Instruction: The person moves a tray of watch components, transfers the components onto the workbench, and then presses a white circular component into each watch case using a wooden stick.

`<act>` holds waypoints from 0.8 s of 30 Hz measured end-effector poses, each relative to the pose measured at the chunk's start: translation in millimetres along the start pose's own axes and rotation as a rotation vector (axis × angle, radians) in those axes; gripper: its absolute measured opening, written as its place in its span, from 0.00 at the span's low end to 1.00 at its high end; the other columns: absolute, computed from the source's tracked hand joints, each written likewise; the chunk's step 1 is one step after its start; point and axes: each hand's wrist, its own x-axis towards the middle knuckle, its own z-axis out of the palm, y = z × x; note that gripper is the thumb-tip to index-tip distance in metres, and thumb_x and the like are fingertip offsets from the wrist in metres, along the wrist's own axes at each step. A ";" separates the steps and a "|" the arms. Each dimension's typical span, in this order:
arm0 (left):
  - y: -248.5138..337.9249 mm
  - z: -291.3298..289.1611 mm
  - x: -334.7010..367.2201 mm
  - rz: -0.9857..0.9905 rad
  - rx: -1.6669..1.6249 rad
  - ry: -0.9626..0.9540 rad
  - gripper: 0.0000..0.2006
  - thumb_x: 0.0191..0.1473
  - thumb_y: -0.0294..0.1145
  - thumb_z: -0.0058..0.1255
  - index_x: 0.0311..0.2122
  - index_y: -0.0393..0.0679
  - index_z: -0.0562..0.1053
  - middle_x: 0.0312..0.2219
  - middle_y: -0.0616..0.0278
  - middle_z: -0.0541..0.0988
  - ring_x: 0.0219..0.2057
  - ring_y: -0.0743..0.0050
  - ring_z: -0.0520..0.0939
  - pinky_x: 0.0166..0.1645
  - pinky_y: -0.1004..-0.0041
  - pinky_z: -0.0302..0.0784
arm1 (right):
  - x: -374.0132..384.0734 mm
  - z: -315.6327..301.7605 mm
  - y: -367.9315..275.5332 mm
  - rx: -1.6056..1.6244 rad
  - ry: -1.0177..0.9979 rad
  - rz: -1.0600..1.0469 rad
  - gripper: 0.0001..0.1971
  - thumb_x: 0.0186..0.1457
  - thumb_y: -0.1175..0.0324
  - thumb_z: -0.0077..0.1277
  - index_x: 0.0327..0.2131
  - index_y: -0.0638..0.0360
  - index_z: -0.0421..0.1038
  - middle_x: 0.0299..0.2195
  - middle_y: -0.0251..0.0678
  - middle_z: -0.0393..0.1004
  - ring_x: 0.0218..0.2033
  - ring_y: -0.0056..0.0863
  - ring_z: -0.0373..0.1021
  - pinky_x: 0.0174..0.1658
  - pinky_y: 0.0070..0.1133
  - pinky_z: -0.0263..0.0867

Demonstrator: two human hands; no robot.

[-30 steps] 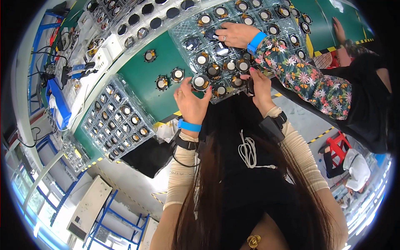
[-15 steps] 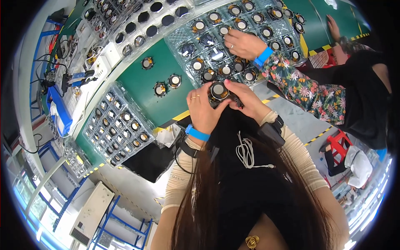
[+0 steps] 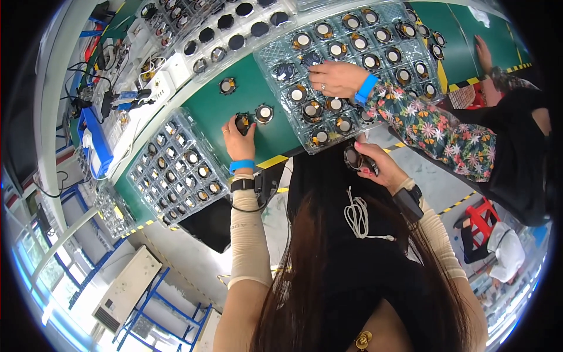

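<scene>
My left hand (image 3: 239, 144) reaches onto the green table, thumb and fingers closed around a small round module (image 3: 243, 124) with a dark rim. Right beside it lies another round module (image 3: 264, 114) with a pale disc; a third module (image 3: 227, 85) lies farther back. Close to my body, off the table's front edge, my right hand (image 3: 384, 167) grips a dark round module (image 3: 353, 157). A black object (image 3: 370, 166) also shows in that palm; its kind is unclear. A clear compartment tray (image 3: 302, 136) full of round modules stands ahead of my right hand.
A co-worker's hand (image 3: 337, 79) with a blue wristband is over the large tray. Left of my hand is another filled clear tray (image 3: 186, 120). A white power strip (image 3: 166, 85), a blue bin (image 3: 94, 141) and a raised shelf with black discs (image 3: 236, 41) lie beyond.
My hands have parted: the left has gone from the held module to one on the table at left. The right has moved right and nearer, keeping its module. The co-worker's hand shifted slightly nearer.
</scene>
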 end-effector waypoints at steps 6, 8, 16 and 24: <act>33.7 5.3 -5.3 0.079 -0.280 0.166 0.30 0.40 0.34 0.65 0.49 0.39 0.66 0.43 0.49 0.69 0.42 0.47 0.72 0.46 0.62 0.71 | -3.6 6.2 -0.8 0.015 -0.033 0.021 0.12 0.57 0.61 0.49 0.26 0.53 0.60 0.17 0.28 0.64 0.10 0.14 0.56 0.13 0.13 0.49; 45.0 8.6 -10.1 0.095 -0.290 0.151 0.29 0.40 0.33 0.65 0.48 0.39 0.67 0.42 0.50 0.69 0.42 0.46 0.72 0.47 0.62 0.71 | -3.6 11.1 -0.4 -0.018 -0.015 0.027 0.11 0.58 0.61 0.49 0.26 0.54 0.62 0.18 0.28 0.65 0.11 0.14 0.56 0.13 0.13 0.50; 29.3 16.2 -1.9 0.236 -0.156 0.106 0.31 0.38 0.31 0.66 0.48 0.39 0.66 0.42 0.50 0.70 0.42 0.47 0.72 0.47 0.63 0.70 | -9.8 30.7 1.1 -0.089 0.011 0.030 0.09 0.59 0.63 0.46 0.30 0.58 0.67 0.21 0.29 0.69 0.13 0.13 0.59 0.13 0.13 0.53; 57.3 -18.5 -21.7 0.102 -0.484 0.059 0.32 0.34 0.28 0.68 0.48 0.39 0.66 0.41 0.51 0.70 0.42 0.49 0.73 0.46 0.63 0.71 | 22.8 53.4 0.5 -0.325 -0.149 -0.088 0.10 0.59 0.65 0.47 0.32 0.62 0.73 0.28 0.28 0.72 0.21 0.12 0.65 0.24 0.12 0.61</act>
